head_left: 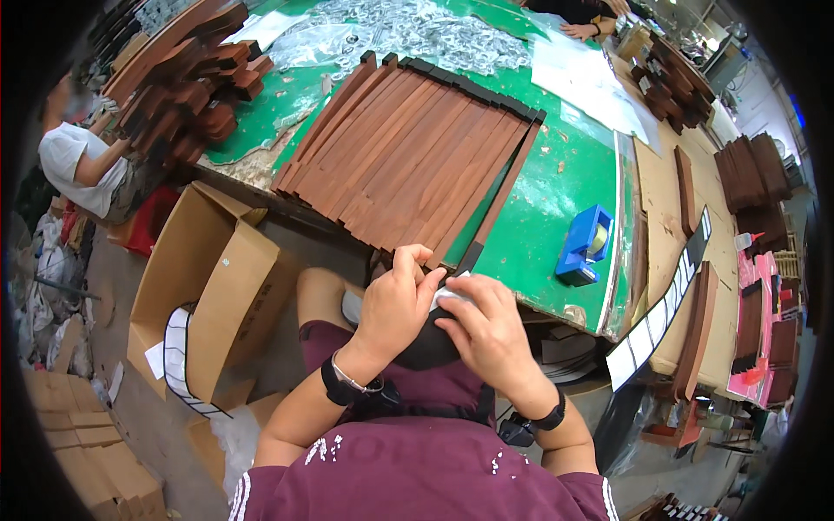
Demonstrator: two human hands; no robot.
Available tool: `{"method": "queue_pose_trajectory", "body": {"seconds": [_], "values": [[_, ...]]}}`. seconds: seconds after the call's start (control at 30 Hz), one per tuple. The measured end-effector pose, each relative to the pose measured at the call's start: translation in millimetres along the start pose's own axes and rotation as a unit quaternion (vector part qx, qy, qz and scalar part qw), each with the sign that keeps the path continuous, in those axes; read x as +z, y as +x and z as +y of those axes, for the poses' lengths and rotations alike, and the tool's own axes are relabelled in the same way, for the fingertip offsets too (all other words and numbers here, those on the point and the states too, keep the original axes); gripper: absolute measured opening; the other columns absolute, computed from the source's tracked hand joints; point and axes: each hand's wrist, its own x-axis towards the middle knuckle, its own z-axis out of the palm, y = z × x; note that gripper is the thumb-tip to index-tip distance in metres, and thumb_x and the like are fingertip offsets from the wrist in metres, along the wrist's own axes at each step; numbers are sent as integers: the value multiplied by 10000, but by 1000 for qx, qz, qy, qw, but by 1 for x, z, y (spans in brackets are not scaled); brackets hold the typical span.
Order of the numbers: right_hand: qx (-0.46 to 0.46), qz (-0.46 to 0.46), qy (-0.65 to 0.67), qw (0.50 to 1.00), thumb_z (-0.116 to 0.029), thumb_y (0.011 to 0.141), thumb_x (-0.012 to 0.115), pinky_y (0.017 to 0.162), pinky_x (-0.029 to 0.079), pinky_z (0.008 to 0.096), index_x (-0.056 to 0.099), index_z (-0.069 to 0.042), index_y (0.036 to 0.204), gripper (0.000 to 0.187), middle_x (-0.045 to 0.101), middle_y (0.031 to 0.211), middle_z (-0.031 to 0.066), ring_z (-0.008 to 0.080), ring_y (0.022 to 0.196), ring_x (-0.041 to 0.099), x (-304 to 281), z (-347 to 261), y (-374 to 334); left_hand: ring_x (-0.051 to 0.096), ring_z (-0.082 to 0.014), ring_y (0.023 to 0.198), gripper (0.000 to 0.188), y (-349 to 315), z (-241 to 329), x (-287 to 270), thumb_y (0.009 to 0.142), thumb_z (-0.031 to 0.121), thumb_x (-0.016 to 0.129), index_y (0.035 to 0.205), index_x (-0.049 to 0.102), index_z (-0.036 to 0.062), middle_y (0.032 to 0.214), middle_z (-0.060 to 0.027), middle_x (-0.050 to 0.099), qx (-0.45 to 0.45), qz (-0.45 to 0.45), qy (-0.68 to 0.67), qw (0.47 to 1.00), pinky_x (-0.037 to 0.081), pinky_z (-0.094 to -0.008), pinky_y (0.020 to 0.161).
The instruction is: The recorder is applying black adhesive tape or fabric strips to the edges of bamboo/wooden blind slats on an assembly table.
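In the head view, the right hand [486, 321] has its fingers drawn in narrow around a small white piece [448, 293], while the left hand [395, 300] meets it with thumb and forefinger close together; whether that one grips the piece too, I cannot tell. The piece is just off the near edge of the green surface [556, 178], close to the body, probably so both sets of fingertips can work it in plain sight. Brown slats [400, 156] lie side by side up to that edge, dark ends together on the far side, which likely keeps them aligned and easy to reach. One single slat [506, 191] angles away from the row, its near end just beyond the fingers. The blue tape dispenser [586, 246] stands toward the surface's near right corner, seemingly kept handy without crowding the slats.
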Motion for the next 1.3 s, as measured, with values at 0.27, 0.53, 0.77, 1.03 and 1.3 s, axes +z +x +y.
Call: {"method": "queue_pose_trajectory", "body": {"seconds": [0.27,0.53,0.77,1.03,1.3], "values": [[-134,-47,81,987,-97,742,770,1045,408,519,676,-131,890,179,618,1146,69,289,1129,571,-4,-9,7,667,-311,638,257,0,-17,-16,927,189,702,1045,530,38,699,-113,645,-71,-100,-56,991,494,-409,559],[120,13,190,974,-2,773,775,741,504,360,655,-12,892,169,664,887,97,281,856,625,-9,14,22,684,-234,728,482,-20,-7,-12,738,86,849,1153,605,62,981,-85,672,148,20,20,989,544,-319,571],[24,44,97,994,-92,739,814,925,440,452,672,-49,1136,424,648,1059,103,307,1013,595,6,27,15,672,-215,677,293,-9,1,-17,758,63,831,1028,720,64,961,-65,635,184,59,103,976,540,-325,567],[67,34,-51,996,-208,677,880,1088,332,510,523,-32,1380,808,470,1396,166,393,1333,422,23,52,18,631,-180,670,277,-19,-1,-27,811,81,806,1067,727,13,916,-85,631,46,-6,94,994,506,-295,596],[42,43,-39,997,-174,631,898,1101,342,496,587,-39,1210,671,492,1398,139,370,1353,429,44,69,23,653,-251,736,308,-12,5,-17,826,138,788,1086,696,0,896,-100,645,37,2,45,998,528,-345,640]]}}
